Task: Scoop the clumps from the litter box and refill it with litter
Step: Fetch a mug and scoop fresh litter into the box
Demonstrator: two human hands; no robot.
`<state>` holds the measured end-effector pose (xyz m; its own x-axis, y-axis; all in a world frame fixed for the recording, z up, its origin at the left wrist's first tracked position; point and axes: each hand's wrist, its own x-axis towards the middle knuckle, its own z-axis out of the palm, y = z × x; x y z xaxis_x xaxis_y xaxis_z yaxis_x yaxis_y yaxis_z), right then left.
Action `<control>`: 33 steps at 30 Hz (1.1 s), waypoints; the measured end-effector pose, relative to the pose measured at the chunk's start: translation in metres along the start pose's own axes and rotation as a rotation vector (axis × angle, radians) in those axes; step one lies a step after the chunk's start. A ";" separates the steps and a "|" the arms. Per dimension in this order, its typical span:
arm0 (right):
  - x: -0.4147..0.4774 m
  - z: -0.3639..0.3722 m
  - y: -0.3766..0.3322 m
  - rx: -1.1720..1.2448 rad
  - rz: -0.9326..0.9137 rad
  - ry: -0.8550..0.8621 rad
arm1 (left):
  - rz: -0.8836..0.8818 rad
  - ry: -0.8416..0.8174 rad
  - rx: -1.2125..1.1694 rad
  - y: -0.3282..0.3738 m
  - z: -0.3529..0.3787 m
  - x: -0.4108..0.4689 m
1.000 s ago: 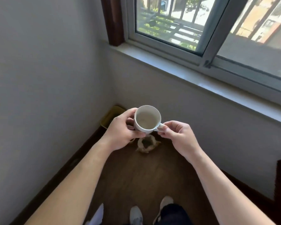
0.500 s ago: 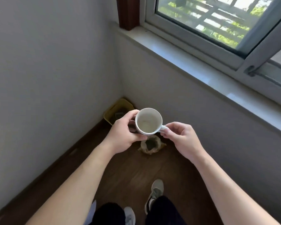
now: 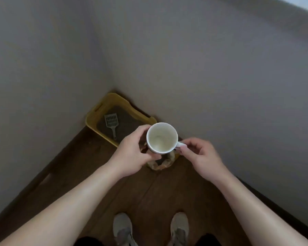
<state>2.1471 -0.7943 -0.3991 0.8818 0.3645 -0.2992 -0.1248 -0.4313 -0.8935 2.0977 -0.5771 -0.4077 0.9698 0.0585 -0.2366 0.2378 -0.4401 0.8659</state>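
In the head view, you are holding a white mug upright above the floor: your left hand is wrapping its fingers around the body, and your right hand is pinching the handle. The yellow litter box is sitting in the wall corner just beyond the mug, with a grey scoop lying on its litter. A rolled-down brown bag is standing beneath the mug.

The white mug and the left hand covered most of the brown bag on the floor and the near corner of the yellow litter box. Most of the mug's handle lay hidden under the right hand. Both shoes ran off the lower edge. The mug's pale contents were too blurred to identify.
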 end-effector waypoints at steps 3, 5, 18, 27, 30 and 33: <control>0.036 0.024 0.086 -0.029 -0.017 -0.032 | 0.020 -0.004 0.020 -0.079 0.041 0.031; 0.062 0.038 0.146 -0.061 -0.045 -0.051 | 0.029 -0.010 0.014 -0.135 0.072 0.052; 0.154 0.090 0.398 -0.212 -0.158 -0.195 | 0.058 -0.005 0.111 -0.366 0.217 0.115; 0.161 0.093 0.426 -0.143 -0.100 -0.192 | 0.060 0.022 0.168 -0.383 0.230 0.126; 0.159 0.093 0.433 -0.093 -0.084 -0.179 | 0.063 0.010 0.193 -0.388 0.233 0.128; 0.158 0.090 0.439 -0.086 -0.076 -0.172 | 0.059 0.004 0.246 -0.400 0.237 0.131</control>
<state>2.1908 -0.8511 -0.8688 0.7958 0.5311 -0.2911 -0.0147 -0.4636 -0.8859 2.1172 -0.6056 -0.8892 0.9820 0.0297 -0.1865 0.1610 -0.6477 0.7446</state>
